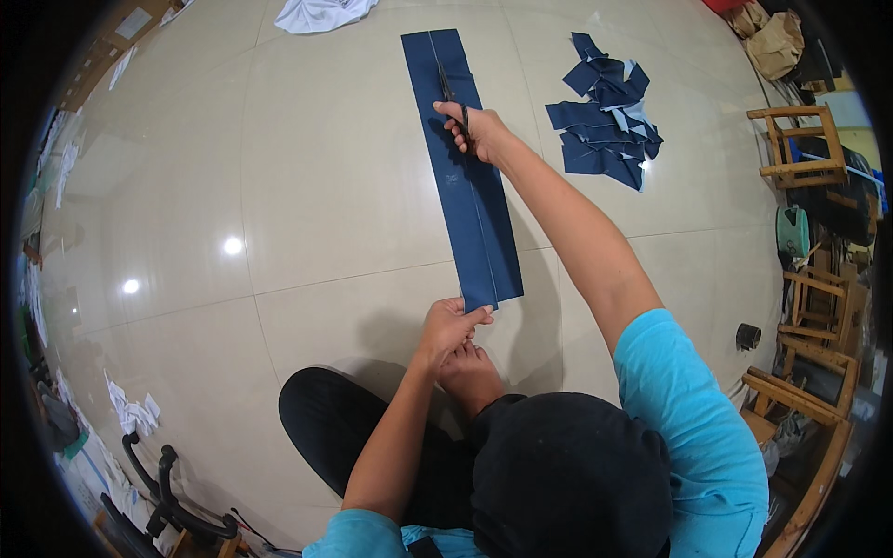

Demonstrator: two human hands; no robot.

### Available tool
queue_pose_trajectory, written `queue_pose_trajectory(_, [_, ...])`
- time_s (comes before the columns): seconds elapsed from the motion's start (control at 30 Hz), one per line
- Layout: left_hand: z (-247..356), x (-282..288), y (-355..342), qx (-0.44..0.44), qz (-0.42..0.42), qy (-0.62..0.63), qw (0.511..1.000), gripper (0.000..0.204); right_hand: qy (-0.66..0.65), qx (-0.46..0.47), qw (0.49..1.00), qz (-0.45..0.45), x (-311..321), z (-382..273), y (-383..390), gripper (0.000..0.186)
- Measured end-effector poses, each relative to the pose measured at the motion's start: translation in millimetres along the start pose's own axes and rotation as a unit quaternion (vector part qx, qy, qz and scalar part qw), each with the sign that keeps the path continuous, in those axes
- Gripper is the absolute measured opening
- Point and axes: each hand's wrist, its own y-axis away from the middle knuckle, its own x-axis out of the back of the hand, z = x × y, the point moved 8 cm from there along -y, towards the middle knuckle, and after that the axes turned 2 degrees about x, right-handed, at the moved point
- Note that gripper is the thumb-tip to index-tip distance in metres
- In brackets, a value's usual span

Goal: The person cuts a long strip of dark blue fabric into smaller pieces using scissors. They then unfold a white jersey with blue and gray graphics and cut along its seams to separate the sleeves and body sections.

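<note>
A long navy fabric strip (484,242) lies on the tiled floor, split lengthwise by a thin pale line. My right hand (474,135) is closed round dark scissors (445,82), whose blades lie along that line in the upper part of the strip. At the strip's near end, my left hand (451,325) pinches a corner of the fabric, just above my bare foot (474,381). A pile of navy cut pieces (605,130), some showing pale undersides, lies to the right.
White cloth (321,11) sits at the far edge, and white scraps (130,405) lie at lower left by black tubular parts (167,484). Cardboard boxes (121,28) stand at upper left. Wooden stools (800,149), paper bags (772,42) and a small dark cylinder (747,337) line the right side.
</note>
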Motion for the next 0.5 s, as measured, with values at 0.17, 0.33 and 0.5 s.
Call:
queue_pose_trajectory(0.17, [0.7, -0.1, 0.3, -0.001, -0.003, 0.000, 1.000, 0.020, -0.005, 0.002, 1.000, 0.000, -0.7, -1.0, -2.4, 0.042])
queue_pose_trajectory(0.33, [2.7, -0.4, 2.1, 0.003, -0.001, -0.001, 1.000, 0.020, 0.003, 0.001, 1.000, -0.003, -2.6, -1.7, -2.3, 0.037])
queue_pose_trajectory(0.5, [5.6, -2.2, 4.6, 0.010, -0.001, -0.004, 1.000, 0.019, 0.004, 0.005, 1.000, -0.002, 0.7, 0.2, -5.8, 0.037])
